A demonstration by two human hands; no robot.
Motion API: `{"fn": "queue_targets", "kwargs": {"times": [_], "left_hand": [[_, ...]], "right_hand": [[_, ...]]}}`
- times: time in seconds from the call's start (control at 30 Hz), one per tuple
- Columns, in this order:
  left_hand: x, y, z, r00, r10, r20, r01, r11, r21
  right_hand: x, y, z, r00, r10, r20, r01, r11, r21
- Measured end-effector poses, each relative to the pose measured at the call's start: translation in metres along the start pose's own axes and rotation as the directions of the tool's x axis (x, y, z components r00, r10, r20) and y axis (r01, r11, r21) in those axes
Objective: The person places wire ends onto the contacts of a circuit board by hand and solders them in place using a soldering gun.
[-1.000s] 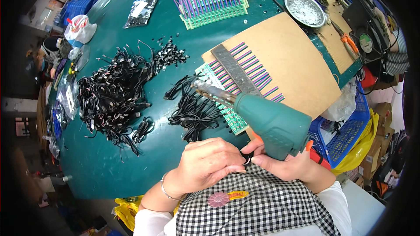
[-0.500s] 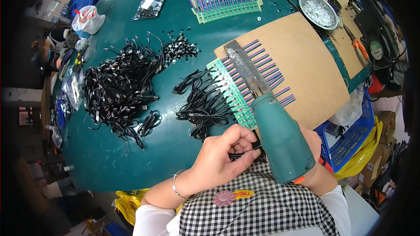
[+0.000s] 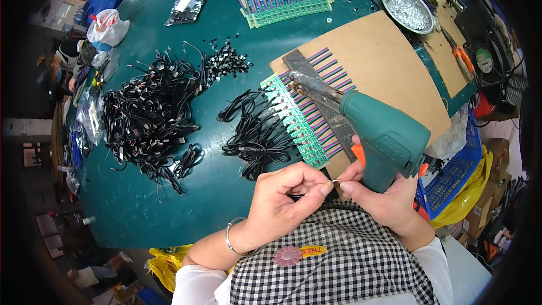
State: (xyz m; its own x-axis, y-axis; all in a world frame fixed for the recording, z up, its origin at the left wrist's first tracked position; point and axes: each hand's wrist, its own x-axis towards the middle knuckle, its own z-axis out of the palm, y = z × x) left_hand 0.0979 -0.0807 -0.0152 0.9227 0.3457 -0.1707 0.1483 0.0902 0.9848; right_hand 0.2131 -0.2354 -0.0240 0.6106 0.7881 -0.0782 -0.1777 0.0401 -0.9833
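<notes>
My left hand (image 3: 285,195) is closed, its fingertips pinching a thin wire end (image 3: 336,181); a short dark length of cable shows beneath its fingers. In my right hand (image 3: 387,203) is the handle of a green glue gun (image 3: 387,130) with an orange trigger, and that hand's thumb and finger meet the same wire end. The gun's metal nozzle points away to the left, over a dark flat metal bar (image 3: 299,59). That bar lies across purple and green wires on a green circuit board strip (image 3: 293,118). Coiled black cables (image 3: 257,141) join the board's left edge.
Brown cardboard (image 3: 389,73) lies beneath the board. A large heap of black cables (image 3: 149,113) and small black pieces (image 3: 226,62) are on the left. Wired boards (image 3: 291,14) and a black packet (image 3: 189,4) lie far off; a metal bowl (image 3: 407,10) stands far right. A blue basket (image 3: 446,192) is beside me.
The gun has swung up and right, its nozzle lifting off the metal bar. My right hand's fingers have come round to meet my left hand at the wire end.
</notes>
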Motion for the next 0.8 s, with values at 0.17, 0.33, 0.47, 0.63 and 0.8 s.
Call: {"fn": "queue_targets", "kwargs": {"times": [0.17,0.33,0.47,0.63,0.8], "left_hand": [[0.002,0.001,0.006,0.999,0.025,-0.03,-0.022,0.996,0.086],[0.007,-0.004,-0.002,0.936,0.336,0.101,-0.341,0.802,0.491],[0.005,0.001,0.0,0.962,0.261,0.082,-0.27,0.851,0.451],[0.004,0.0,0.004,0.98,0.196,0.045,-0.2,0.926,0.321],[0.001,0.0,0.003,1.0,-0.011,-0.001,0.011,0.983,0.184]], "right_hand": [[0.0,0.006,0.003,0.999,0.017,-0.048,-0.016,1.0,0.012],[0.003,0.007,0.002,0.998,-0.058,-0.027,0.057,0.997,-0.06],[0.001,0.006,0.003,0.998,0.039,-0.047,-0.041,0.999,-0.032],[0.004,0.001,0.011,0.994,0.022,-0.107,-0.017,0.999,0.039],[0.004,0.002,0.012,0.979,0.012,-0.206,0.006,0.996,0.086]]}}
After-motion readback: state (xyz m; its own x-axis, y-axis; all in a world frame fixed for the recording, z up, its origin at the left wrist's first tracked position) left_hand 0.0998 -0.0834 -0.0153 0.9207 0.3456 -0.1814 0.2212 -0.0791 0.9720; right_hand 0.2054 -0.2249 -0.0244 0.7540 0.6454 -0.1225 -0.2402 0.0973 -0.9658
